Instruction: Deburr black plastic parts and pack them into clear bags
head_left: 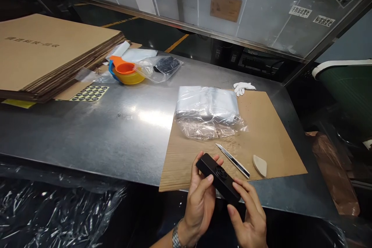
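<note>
A black rectangular plastic part [210, 168] with a round ridged opening on its top is held tilted over the front edge of the table. My left hand [200, 197] is wrapped round its far left end, thumb on the near side. At the lower right end, my right hand [250, 213] grips the part between fingers and thumb. Just beyond it, a utility knife [234, 161] lies on a cardboard sheet [276, 135]. Right of the knife is a small beige wedge-shaped piece [259, 165].
A pack of clear plastic bags [207, 104] lies on the cardboard, near a white glove [244, 87]. Orange and yellow tape dispensers [128, 73] stand near a bag with dark contents [166, 64]. Stacked flat cartons [58, 50] and a sticker sheet [90, 93] occupy the left of the metal table [116, 139].
</note>
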Action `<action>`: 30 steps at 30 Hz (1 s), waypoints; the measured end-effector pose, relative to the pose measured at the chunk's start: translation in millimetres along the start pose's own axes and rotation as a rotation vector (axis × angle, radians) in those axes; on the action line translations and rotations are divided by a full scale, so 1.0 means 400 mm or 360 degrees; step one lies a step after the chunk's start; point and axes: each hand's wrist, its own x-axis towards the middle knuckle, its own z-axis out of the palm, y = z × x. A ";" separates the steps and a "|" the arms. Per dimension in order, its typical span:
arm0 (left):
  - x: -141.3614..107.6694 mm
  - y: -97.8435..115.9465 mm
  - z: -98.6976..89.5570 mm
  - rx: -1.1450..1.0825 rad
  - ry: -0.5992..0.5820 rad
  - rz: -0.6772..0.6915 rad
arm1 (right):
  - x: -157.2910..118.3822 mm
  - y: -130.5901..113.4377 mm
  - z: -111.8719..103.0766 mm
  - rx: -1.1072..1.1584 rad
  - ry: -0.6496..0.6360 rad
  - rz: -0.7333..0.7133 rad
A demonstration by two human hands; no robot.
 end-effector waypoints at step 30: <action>0.012 -0.011 -0.052 0.0117 -0.0388 -0.0160 | -0.044 0.023 -0.025 -0.0124 0.0051 0.0396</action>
